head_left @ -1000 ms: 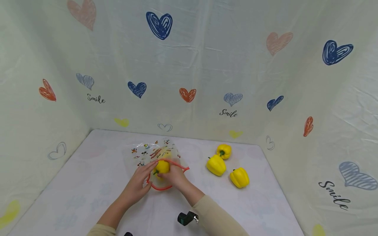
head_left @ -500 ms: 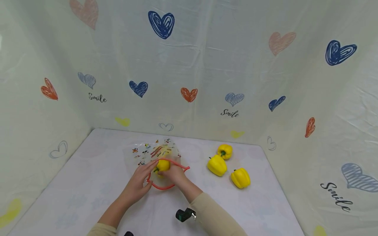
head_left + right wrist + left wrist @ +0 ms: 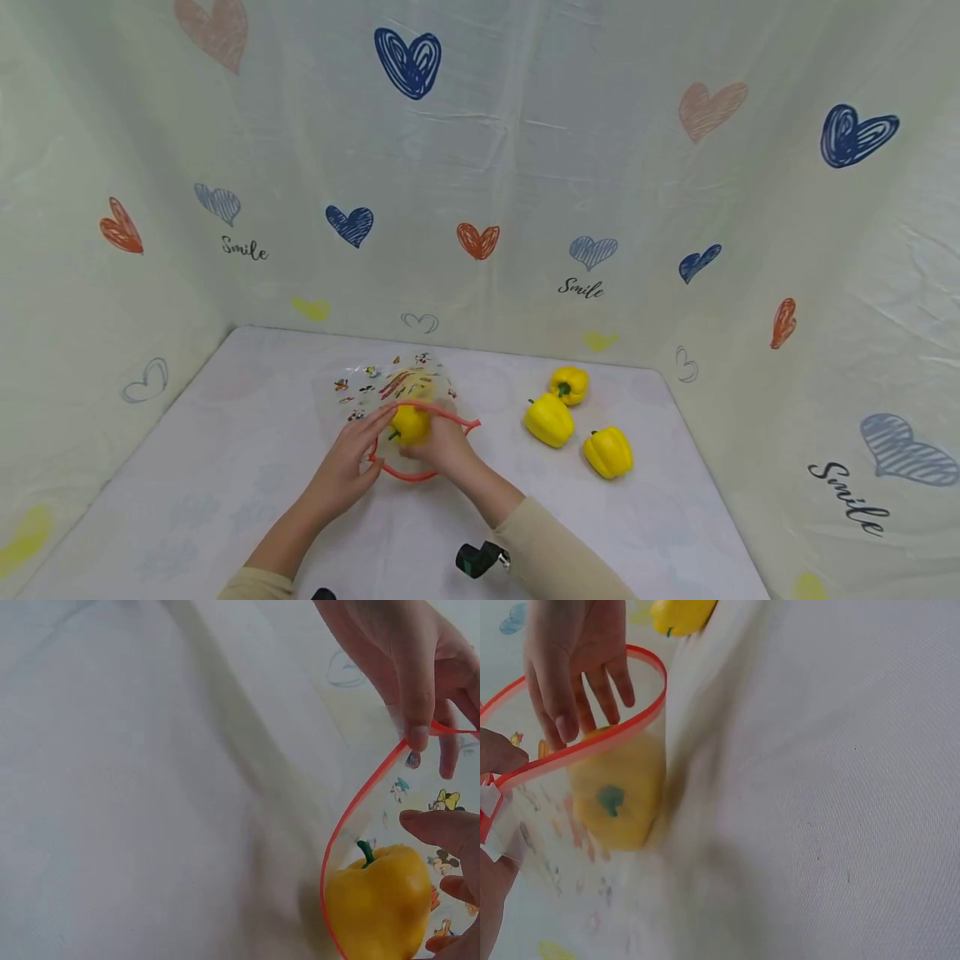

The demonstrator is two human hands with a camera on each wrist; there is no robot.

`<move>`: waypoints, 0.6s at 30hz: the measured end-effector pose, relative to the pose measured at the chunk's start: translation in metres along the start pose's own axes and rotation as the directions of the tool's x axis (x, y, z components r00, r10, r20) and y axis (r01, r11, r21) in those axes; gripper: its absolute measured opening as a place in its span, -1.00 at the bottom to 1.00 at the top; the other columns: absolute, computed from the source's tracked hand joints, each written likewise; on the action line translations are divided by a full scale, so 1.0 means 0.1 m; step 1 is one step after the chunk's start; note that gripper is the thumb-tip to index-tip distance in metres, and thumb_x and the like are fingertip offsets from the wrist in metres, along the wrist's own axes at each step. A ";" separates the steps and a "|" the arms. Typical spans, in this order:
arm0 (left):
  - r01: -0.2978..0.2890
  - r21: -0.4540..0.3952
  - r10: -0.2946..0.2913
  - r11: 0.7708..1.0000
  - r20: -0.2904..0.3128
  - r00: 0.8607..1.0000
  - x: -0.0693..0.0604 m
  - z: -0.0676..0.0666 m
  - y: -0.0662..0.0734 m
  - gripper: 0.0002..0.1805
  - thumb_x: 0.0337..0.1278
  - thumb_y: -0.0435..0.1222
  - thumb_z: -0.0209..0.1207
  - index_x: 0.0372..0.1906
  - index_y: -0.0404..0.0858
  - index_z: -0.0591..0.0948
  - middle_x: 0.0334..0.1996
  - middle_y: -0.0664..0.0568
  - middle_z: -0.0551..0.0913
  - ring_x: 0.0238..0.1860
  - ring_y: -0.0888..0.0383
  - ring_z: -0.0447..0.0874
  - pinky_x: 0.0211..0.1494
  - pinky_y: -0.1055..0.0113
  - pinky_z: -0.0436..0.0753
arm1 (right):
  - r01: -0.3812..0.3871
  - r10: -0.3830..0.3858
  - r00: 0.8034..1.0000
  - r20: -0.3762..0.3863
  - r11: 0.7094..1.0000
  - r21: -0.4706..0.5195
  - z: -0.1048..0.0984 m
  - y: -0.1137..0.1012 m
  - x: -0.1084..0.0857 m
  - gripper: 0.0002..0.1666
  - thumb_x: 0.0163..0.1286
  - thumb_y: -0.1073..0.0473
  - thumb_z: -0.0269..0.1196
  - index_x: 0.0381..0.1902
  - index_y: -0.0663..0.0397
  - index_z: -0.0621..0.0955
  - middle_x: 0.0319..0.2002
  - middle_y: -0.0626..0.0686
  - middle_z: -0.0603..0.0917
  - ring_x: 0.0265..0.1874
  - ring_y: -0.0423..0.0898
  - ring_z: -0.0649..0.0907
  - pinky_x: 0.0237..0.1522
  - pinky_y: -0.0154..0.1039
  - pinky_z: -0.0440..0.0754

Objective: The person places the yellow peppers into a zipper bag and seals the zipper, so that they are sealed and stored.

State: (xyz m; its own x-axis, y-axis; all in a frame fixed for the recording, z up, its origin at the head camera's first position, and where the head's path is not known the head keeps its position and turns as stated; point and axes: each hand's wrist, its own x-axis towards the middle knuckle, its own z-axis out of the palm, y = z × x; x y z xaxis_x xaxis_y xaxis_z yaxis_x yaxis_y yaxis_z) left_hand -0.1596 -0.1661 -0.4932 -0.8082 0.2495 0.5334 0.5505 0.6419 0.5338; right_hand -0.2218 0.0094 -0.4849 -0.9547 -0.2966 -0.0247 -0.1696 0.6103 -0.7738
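A clear zip bag with a red rim and cartoon prints lies on the table, its mouth towards me. My left hand holds the rim on the left side; in the right wrist view its thumb and fingers pinch the red strip. Just inside the mouth sits a yellow bell pepper with a green stem. My right hand reaches into the mouth beside this pepper. Its fingers hang loosely spread in the left wrist view. Further in, a paler yellow shape shows through the film.
To the right lie a yellow pepper, another pepper behind it, and a third pepper nearer me. A small black device shows by the right sleeve. Heart-printed curtain walls close off the table's back and sides.
Little differs. The head view shifts slightly, and the bag's red rim and right hand move a touch. Both hands stay at the bag's mouth around the pepper.
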 end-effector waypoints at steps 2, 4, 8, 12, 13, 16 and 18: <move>0.031 -0.006 -0.031 0.999 0.013 0.999 0.00 -0.01 0.00 -0.10 -0.25 -0.67 0.36 0.38 -0.28 0.39 0.38 -0.09 0.35 0.26 -0.14 0.35 0.38 0.18 0.30 | 0.008 -0.008 1.000 0.021 0.999 -0.031 -0.02 -0.02 -0.04 -0.20 0.01 0.13 0.56 0.24 0.06 0.51 0.31 0.12 0.37 0.16 0.08 0.47 0.12 -0.05 0.57; 0.066 -0.004 -0.066 0.998 0.031 0.997 0.00 -0.01 -0.01 -0.11 -0.20 -0.64 0.38 0.38 -0.27 0.38 0.40 -0.12 0.31 0.24 -0.15 0.35 0.28 -0.05 0.42 | 0.013 -0.010 0.999 0.045 0.998 -0.053 -0.05 -0.04 -0.08 -0.21 0.02 0.12 0.55 0.23 0.08 0.52 0.28 0.12 0.43 0.17 0.08 0.47 0.13 -0.04 0.56; 0.136 -0.014 -0.134 0.991 0.075 0.988 -0.02 -0.01 -0.03 -0.14 -0.13 -0.58 0.40 0.39 -0.26 0.38 0.37 -0.16 0.32 0.25 -0.17 0.32 0.23 -0.22 0.41 | 0.004 0.002 0.995 0.095 0.998 -0.063 -0.12 -0.06 -0.18 -0.25 0.03 0.11 0.54 0.20 0.09 0.53 0.18 0.10 0.52 0.14 0.05 0.49 0.12 -0.02 0.56; 0.160 -0.014 -0.158 0.987 0.088 0.984 -0.04 -0.02 -0.05 -0.15 -0.11 -0.57 0.39 0.39 -0.26 0.36 0.30 -0.16 0.43 0.24 -0.18 0.33 0.23 -0.21 0.40 | 0.026 -0.023 0.990 0.140 0.999 -0.022 -0.22 -0.04 -0.29 -0.27 0.06 0.11 0.52 0.21 0.07 0.54 0.21 0.06 0.48 0.18 0.04 0.45 0.18 0.02 0.50; 0.159 -0.013 -0.158 0.987 0.086 0.984 -0.05 -0.02 -0.06 -0.15 -0.10 -0.57 0.39 0.39 -0.25 0.36 0.29 -0.16 0.45 0.24 -0.19 0.34 0.23 -0.20 0.40 | 0.034 -0.032 0.988 0.151 0.999 -0.007 -0.24 -0.03 -0.31 -0.28 0.08 0.10 0.51 0.22 0.07 0.53 0.23 0.05 0.47 0.20 0.04 0.44 0.20 0.03 0.48; 0.159 -0.016 -0.158 0.987 0.078 0.984 -0.06 -0.03 -0.08 -0.15 -0.08 -0.57 0.38 0.41 -0.23 0.34 0.30 -0.14 0.43 0.24 -0.17 0.32 0.22 -0.19 0.41 | 0.070 -0.078 0.982 0.172 0.996 0.051 -0.31 0.01 -0.38 -0.26 0.11 0.08 0.50 0.24 0.12 0.51 0.25 0.03 0.47 0.25 0.07 0.42 0.23 0.05 0.45; 0.163 -0.025 -0.161 0.986 0.072 0.984 -0.07 -0.03 -0.09 -0.15 -0.07 -0.57 0.36 0.41 -0.22 0.33 0.32 -0.14 0.42 0.25 -0.17 0.31 0.23 -0.19 0.40 | 0.078 -0.091 0.980 0.175 0.994 0.081 -0.35 0.05 -0.43 -0.25 0.12 0.05 0.49 0.25 0.12 0.51 0.25 0.00 0.47 0.26 0.08 0.41 0.23 0.06 0.45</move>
State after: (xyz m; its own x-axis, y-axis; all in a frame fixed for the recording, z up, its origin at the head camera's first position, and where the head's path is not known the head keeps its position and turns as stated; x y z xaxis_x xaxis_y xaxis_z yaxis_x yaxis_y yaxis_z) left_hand -0.1579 -0.1760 -0.4999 -0.8993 0.1940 0.3919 0.4161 0.6555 0.6303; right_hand -0.1904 0.0506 -0.4655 -0.8778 -0.4747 -0.0645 -0.2227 0.5236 -0.8223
